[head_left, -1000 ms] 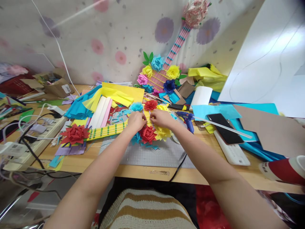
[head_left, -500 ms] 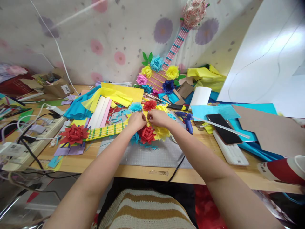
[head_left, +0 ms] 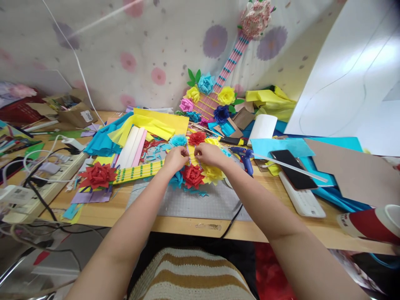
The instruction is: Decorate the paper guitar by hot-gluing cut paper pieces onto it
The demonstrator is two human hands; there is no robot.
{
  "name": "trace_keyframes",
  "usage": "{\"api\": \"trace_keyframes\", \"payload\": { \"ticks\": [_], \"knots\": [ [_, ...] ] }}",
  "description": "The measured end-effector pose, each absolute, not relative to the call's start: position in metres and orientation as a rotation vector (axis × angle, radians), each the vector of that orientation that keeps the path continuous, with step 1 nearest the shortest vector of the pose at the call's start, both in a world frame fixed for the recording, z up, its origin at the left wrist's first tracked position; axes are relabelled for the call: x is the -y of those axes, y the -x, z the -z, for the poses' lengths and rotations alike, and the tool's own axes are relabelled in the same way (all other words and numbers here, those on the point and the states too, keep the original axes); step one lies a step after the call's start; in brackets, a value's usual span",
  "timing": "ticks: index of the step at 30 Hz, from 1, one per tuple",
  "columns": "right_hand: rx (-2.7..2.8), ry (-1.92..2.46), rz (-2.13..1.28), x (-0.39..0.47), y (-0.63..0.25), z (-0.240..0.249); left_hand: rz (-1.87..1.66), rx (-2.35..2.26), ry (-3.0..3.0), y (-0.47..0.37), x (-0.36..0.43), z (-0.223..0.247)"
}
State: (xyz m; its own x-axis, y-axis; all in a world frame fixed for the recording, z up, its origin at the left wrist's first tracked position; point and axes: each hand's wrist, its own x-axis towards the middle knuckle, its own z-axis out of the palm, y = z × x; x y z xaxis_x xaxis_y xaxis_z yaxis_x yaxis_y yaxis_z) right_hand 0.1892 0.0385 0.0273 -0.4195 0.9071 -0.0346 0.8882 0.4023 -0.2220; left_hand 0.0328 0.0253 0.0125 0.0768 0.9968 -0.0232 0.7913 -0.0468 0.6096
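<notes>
A yellow paper guitar (head_left: 145,170) lies on the grey cutting mat (head_left: 165,206), its neck pointing left with green bands and strings along it. A red paper flower (head_left: 98,175) sits at the neck's end. Over the guitar's body, my left hand (head_left: 176,160) is closed in a pinch, and so is my right hand (head_left: 211,154), a small gap between them. Whatever the fingertips hold is too small to make out. Around the body are a lower red flower (head_left: 193,176), an upper red flower (head_left: 196,138), a light blue flower (head_left: 178,140) and a yellow flower (head_left: 213,174).
To the right lie a blue glue gun (head_left: 245,157), a black phone (head_left: 293,168) and a paper cup (head_left: 371,223). A pink paper guitar (head_left: 229,62) leans on the back wall. Power strips (head_left: 46,187) with cables occupy the left; coloured paper (head_left: 159,121) is piled behind.
My left hand has shifted slightly left, so the gap between both hands is wider and more of the guitar's body shows. My right hand has barely moved.
</notes>
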Motion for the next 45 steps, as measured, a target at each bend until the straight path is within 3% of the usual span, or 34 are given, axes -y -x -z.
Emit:
{"api": "trace_keyframes", "payload": {
  "ticks": [10, 24, 31, 37, 41, 45],
  "knots": [
    [2.091, 1.421, -0.898, -0.042, -0.183, -0.022, -0.762, -1.693, -1.868, -0.028, -0.02, -0.015],
    [1.875, 1.267, -1.027, -0.044, -0.176, -0.012, -1.113, -1.432, -1.466, -0.023, -0.025, 0.001],
    [1.778, 1.432, -0.717, -0.012, -0.229, -0.025, -1.258, -1.448, -1.373, -0.009, -0.019, 0.003],
    [1.602, 1.805, -0.703, 0.032, -0.315, 0.007, -1.415, -1.52, -1.203, 0.003, -0.013, 0.007],
    [1.406, 2.133, -0.379, 0.032, -0.341, 0.027, -1.461, -1.536, -1.193, -0.001, -0.012, 0.009],
    [1.503, 2.154, -0.21, 0.01, -0.338, 0.036, -1.444, -1.538, -1.236, -0.003, -0.01, 0.01]
  ]
}}
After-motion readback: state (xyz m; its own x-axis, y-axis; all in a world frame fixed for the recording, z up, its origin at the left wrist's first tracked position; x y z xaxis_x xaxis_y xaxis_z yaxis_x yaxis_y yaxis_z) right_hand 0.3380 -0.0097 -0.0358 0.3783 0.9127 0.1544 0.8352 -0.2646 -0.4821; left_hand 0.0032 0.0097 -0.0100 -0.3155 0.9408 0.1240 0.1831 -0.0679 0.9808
